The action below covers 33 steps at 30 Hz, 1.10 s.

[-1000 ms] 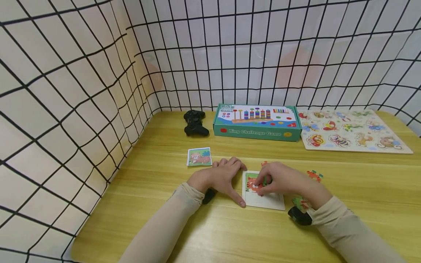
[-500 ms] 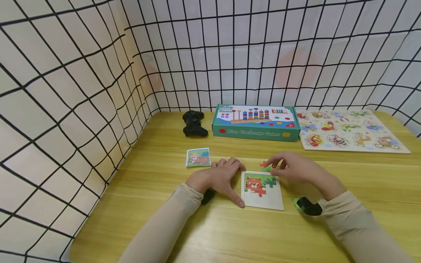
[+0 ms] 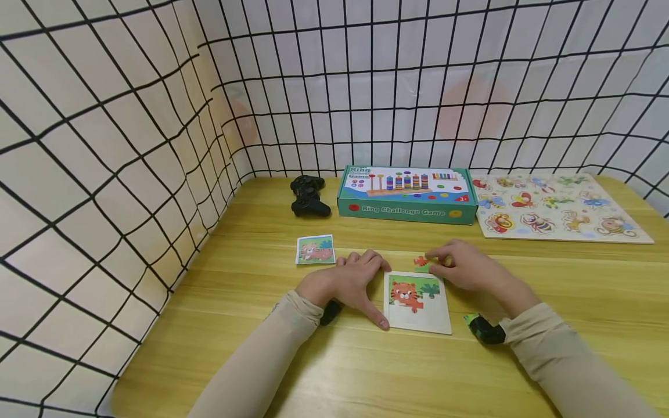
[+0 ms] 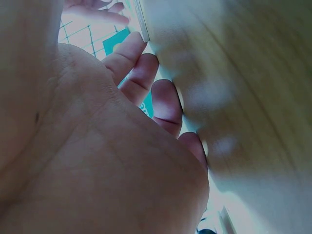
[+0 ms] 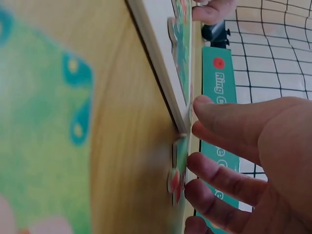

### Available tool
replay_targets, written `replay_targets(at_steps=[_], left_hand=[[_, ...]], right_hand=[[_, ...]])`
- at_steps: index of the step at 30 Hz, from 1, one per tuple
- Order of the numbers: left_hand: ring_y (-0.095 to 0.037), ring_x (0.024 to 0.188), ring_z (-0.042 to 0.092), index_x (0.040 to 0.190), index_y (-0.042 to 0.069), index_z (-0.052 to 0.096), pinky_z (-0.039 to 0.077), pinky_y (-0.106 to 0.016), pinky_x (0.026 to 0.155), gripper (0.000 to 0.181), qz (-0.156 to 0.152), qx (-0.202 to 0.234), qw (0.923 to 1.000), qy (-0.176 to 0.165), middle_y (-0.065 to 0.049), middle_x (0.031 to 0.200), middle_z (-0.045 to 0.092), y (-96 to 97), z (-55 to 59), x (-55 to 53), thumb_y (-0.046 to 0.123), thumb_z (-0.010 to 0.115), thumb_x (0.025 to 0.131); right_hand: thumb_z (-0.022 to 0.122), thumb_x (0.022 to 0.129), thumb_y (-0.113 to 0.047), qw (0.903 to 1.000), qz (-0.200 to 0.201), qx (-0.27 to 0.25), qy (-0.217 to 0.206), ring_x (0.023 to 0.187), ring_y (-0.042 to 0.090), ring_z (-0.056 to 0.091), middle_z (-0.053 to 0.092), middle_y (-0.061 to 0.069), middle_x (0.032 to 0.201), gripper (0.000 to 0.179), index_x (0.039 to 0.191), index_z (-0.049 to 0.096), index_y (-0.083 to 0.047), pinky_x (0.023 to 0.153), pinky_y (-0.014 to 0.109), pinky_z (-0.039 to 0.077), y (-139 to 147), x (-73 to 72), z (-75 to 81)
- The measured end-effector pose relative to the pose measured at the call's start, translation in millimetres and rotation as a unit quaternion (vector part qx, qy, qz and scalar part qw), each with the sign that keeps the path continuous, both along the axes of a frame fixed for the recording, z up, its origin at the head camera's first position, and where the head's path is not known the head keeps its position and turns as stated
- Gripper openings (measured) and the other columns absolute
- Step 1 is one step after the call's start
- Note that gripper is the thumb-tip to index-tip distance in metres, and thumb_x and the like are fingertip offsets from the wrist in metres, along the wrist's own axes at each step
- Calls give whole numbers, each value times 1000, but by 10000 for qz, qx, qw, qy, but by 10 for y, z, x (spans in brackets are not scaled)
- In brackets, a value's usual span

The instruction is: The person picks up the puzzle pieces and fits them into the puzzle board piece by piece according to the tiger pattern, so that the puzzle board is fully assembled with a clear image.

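Note:
A puzzle board [image 3: 420, 318] lies on the table with a partly filled picture: an orange tiger face [image 3: 405, 295] and a dark green bush piece [image 3: 430, 288]. My left hand [image 3: 358, 284] rests at the board's left side, thumb at its lower left corner and fingers spread by the upper left one. Just past the board's top right corner, my right hand [image 3: 462, 267] reaches down with fingers loosely bent. Its fingertips are at a loose orange and green puzzle piece [image 3: 421, 263], and I see no pinch on it. In the right wrist view another loose piece [image 5: 178, 173] lies by the fingers.
A small tiger picture card [image 3: 315, 249] lies left of the board. Behind are a black game controller [image 3: 309, 196], a green Ring Challenge Game box [image 3: 407, 212] and an insect puzzle board [image 3: 554, 209]. A green piece [image 3: 471, 319] shows beside the right wrist camera [image 3: 487, 330].
My right hand has left the board's picture and moved up and right to the loose pieces beyond its top edge. The bush piece now shows in the board. My left hand stays put.

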<state>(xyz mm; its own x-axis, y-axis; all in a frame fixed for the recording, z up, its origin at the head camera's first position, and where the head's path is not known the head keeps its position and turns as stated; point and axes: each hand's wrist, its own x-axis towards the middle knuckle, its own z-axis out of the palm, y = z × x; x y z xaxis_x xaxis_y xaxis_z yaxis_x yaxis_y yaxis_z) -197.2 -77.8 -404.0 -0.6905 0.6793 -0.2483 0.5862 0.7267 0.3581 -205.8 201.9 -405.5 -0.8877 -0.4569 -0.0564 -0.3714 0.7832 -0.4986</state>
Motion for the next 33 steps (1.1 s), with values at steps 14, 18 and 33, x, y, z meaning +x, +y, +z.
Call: replay_targets(at_steps=[14,18,33], left_hand=[[-18,110,34,143,23,37,26,-37,85,105,-8,-51,10000,30,5,143,35,2,-21,-1,75,81,63],[-18,111,34,143,22,38,27,-38,89,104,-38,-43,10000,47,5,142,36,6,-19,-2,74,81,64],[-18,113,34,143,22,38,28,-39,91,104,-28,-41,10000,16,5,142,36,1,-9,-2,73,81,64]], right_hand=[[69,97,-19,9988,-382,-106,-303,87,23,58,64,8,100,25,115,70,-1,77,43,49,-89,12,25],[68,97,-18,9980,-461,-115,-417,89,22,60,66,7,102,25,117,71,-3,76,40,50,-68,7,42],[79,88,-15,9952,52,123,-965,101,34,63,64,20,123,42,126,68,-2,78,46,51,315,-9,212]])
